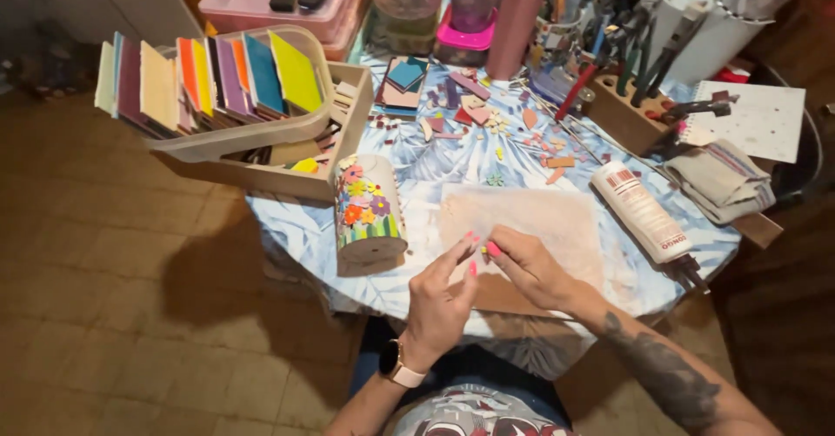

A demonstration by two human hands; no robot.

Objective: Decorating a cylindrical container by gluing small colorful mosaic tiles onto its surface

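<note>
On your desk the decorated can lies left of the paper sheet (glue bottle right), tile tray behind.

Single head-worn view, looking steeply down from close above the round table; facing across it toward the cluttered far edge, floor visible left of the table.

left hand and right hand fingertips meet, lower centre | over paper sheet | flowered cylinder just left
</note>
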